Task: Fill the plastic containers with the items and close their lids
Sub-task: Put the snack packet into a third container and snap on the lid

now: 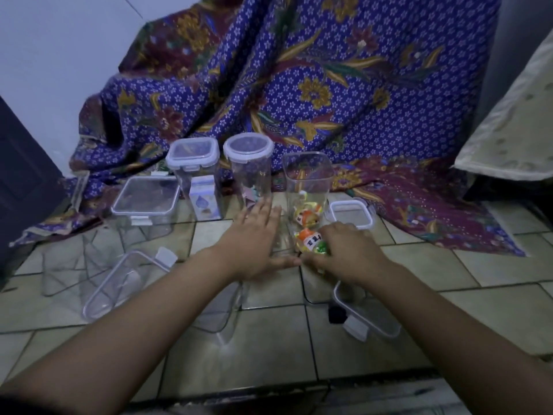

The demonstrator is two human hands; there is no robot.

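Seen on my remote feed: at nine o'clock a low lidded container (143, 202) sits on the tiled floor (269, 339); at eight o'clock lies a clear plastic piece (125, 283) with a clip tab, lid or tub I cannot tell; toward eleven o'clock a tall square container (194, 175) stands upright with its lid clipped on, and just beside it, near twelve, a tall round container (248, 166), also lidded; behind them all a purple batik cloth (344, 85) drapes down to the floor; at the centre the person's left hand (257, 244) lies flat, fingers straight and spread, holding nothing, fingertips near the round container's base; at one o'clock of that hand stands the open tall container (308, 175), lidless and upright, with a few orange and yellow wrapped items (308, 215) at its bottom; at its six o'clock the right hand (344, 250) curls its fingers round a bunch of orange and green packets (311, 241), close against the left thumb; at two o'clock a loose square lid (351, 215) lies flat beside the open container; at five o'clock another lid (366, 313) rests near the right forearm.
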